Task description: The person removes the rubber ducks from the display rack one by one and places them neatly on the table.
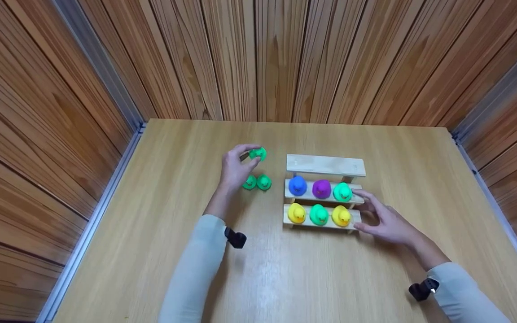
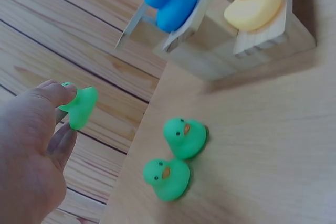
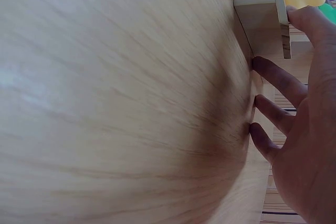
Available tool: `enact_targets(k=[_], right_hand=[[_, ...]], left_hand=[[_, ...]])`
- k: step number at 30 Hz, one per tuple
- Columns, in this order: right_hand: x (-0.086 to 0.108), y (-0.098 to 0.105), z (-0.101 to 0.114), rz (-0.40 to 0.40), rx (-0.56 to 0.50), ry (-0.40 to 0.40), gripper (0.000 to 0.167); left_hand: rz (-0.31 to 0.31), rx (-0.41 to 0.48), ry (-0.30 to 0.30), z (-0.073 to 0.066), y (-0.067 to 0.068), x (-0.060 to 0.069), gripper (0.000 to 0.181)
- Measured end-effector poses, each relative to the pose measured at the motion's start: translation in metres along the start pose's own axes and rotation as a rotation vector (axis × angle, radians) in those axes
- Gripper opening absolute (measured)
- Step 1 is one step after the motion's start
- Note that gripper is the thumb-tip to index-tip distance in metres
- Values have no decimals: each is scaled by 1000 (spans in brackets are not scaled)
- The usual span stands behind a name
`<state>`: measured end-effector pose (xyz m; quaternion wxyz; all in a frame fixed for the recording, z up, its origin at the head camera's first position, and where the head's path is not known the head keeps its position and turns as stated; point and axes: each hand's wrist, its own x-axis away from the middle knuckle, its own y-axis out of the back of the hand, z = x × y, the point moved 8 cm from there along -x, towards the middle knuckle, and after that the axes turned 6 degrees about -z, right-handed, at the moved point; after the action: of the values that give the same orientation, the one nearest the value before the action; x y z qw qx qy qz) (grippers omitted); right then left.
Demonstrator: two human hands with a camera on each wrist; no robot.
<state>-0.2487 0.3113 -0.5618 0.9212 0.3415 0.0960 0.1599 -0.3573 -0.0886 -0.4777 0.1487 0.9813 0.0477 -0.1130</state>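
Note:
A green duck [image 1: 258,154] [image 2: 84,107] is pinched between the thumb and fingers of my left hand [image 1: 235,168] [image 2: 29,145], held left of the wooden stepped rack [image 1: 326,165]. Two more green ducks [image 1: 250,182] [image 1: 264,182] sit side by side on the table below it. My right hand [image 1: 388,223] [image 3: 310,114] is at the rack's right end, fingers spread, the thumb against the lowest step's edge. The middle step bears a blue duck [image 1: 297,185], a purple duck [image 1: 322,189] and a green duck [image 1: 342,192]; the lowest has yellow, green and yellow ducks.
The rack's top step holds no duck. Wood-plank walls [image 1: 276,58] stand behind the table [image 1: 159,188] and at both sides, with grey metal strips [image 1: 101,67] along the corners and the table's side edges.

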Motion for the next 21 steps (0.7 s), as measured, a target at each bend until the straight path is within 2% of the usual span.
enact_targets(k=[11,17,21], right_hand=[[0,0,-1,4,-16,-8,90],[0,0,-2,3,27,-16,91],[0,0,-2,1,19,-10,90]], left_hand=[[-19,-12,55,31,27,9,30],[-63,-7,53,42,40,14,29],[-80,-1,69,49,45,17,30]])
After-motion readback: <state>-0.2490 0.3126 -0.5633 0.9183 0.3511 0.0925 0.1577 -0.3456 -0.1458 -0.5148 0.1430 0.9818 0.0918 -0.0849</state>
